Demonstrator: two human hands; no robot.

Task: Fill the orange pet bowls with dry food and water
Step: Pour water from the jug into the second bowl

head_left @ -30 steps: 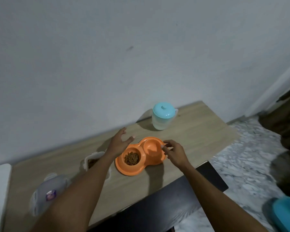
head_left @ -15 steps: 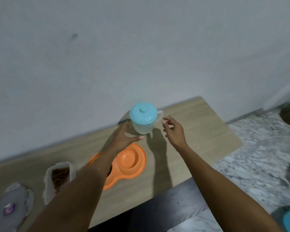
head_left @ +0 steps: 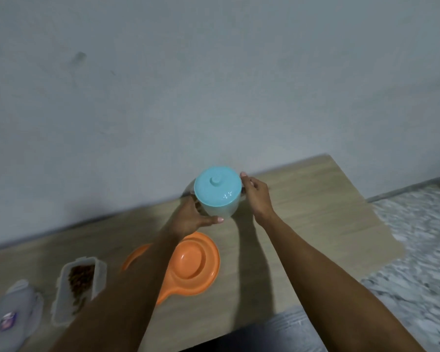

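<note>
hands: left (head_left: pixel 188 219), right (head_left: pixel 257 196) grip jug (head_left: pixel 220 199) | tub (head_left: pixel 80 283): kibble | bowl (head_left: pixel 191 260): empty

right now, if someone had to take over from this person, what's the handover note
Left hand: wrapped around the body of the jug.
Right hand: at the jug's handle side; grip hidden.
Jug stands near the wall, blue lid still on.
Orange double bowl in front: right well empty, left well hidden by the arm.
Open kibble container and its lid at far left.
Left: open the jug, pour water into the right well.
</note>
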